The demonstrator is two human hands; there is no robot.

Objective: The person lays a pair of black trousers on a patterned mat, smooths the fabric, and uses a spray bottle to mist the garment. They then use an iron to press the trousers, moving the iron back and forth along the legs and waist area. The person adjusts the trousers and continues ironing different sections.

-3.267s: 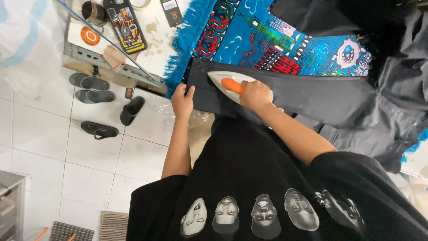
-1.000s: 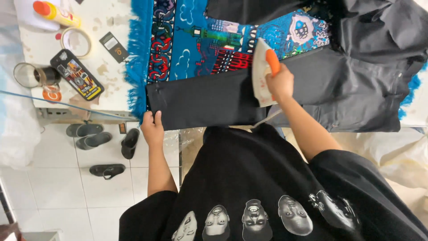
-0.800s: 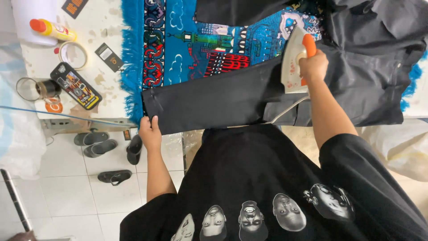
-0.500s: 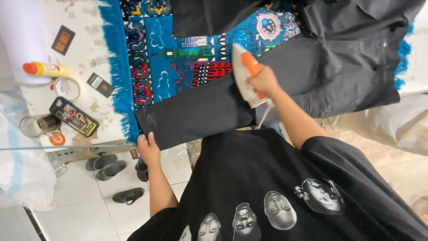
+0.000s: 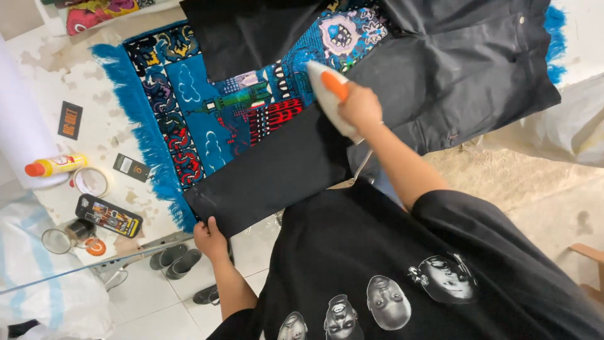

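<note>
Dark trousers [image 5: 440, 75] lie spread over a blue patterned mat [image 5: 207, 119] on the table. My right hand [image 5: 360, 106] grips the orange handle of a white iron [image 5: 327, 94], which rests on the trouser leg [image 5: 277, 176] near its middle. My left hand [image 5: 211, 239] pinches the hem end of that leg at the table's near edge, holding it flat. A second dark cloth [image 5: 245, 38] lies at the far side of the mat.
Left of the mat the white table [image 5: 94, 119] holds a yellow bottle with an orange cap [image 5: 56, 165], a tape roll [image 5: 91, 181], a dark patterned box [image 5: 108, 216] and small cards. Sandals [image 5: 176, 261] sit on the tiled floor below. Pale fabric [image 5: 566, 126] hangs at right.
The iron has slid back along the trouser leg from the waist end toward the middle. My view has tilted and shifted right; the left hand still holds the hem.
</note>
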